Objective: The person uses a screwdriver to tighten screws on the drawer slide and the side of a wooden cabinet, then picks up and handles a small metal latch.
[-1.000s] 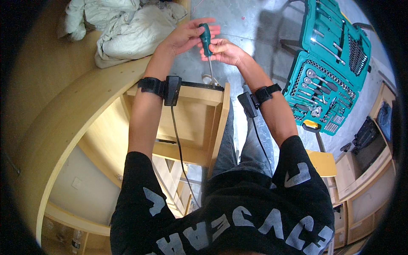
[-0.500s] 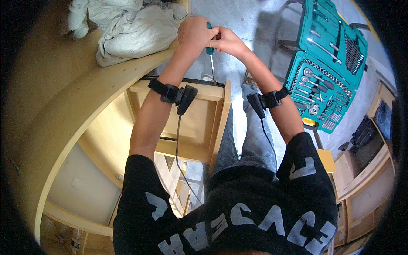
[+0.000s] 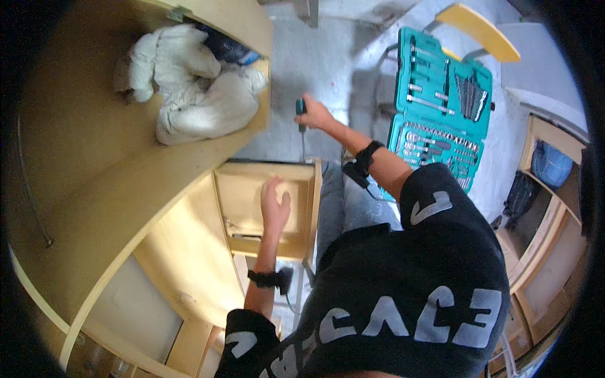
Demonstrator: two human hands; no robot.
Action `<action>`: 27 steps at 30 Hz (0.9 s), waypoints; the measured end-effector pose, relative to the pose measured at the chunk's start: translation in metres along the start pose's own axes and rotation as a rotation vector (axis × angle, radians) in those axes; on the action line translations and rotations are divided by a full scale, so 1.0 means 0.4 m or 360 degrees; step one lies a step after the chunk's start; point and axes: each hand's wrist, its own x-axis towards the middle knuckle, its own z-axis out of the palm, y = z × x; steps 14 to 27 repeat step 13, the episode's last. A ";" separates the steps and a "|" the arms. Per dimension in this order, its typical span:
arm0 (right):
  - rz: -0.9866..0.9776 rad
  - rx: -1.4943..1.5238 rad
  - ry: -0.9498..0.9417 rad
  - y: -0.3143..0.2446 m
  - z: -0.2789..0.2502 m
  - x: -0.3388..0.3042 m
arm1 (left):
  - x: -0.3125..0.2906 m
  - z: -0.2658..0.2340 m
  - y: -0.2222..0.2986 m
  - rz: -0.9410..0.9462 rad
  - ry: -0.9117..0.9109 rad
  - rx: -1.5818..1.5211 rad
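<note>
My right hand [image 3: 315,116] is closed round the green-and-black handle of a screwdriver [image 3: 300,113]. The shaft points down toward the far edge of a pulled-out wooden drawer [image 3: 307,208]; whether the tip touches the edge, I cannot tell. A dark strip [image 3: 268,162] runs along that edge. My left hand [image 3: 274,205] is over the drawer with its fingers apart and nothing in them. Straps with small black devices are on both my forearms.
On the right an open green tool case [image 3: 394,138] holds sockets, ratchets and wrenches, beside a yellow chair [image 3: 482,31]. The wooden cabinet [image 3: 126,189] curves along the left, with pale bundled cloth [image 3: 208,113] on its shelf. Another cabinet [image 3: 535,252] stands at far right.
My left hand has left the screwdriver and come back over the drawer, its fingers opened. My right hand now holds the screwdriver alone. The whole view has shifted.
</note>
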 end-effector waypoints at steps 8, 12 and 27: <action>-0.0004 -0.0552 -0.0091 -0.130 -0.017 0.026 | 0.006 0.046 0.079 -0.0770 -0.0415 -0.0419; -0.0134 -0.0648 -0.0375 -0.187 -0.031 0.065 | 0.089 0.004 0.206 -0.0779 -0.0475 -0.0427; -0.0247 -0.0938 -0.0500 -0.204 -0.032 0.086 | 0.115 -0.001 0.226 -0.0789 -0.0404 -0.0455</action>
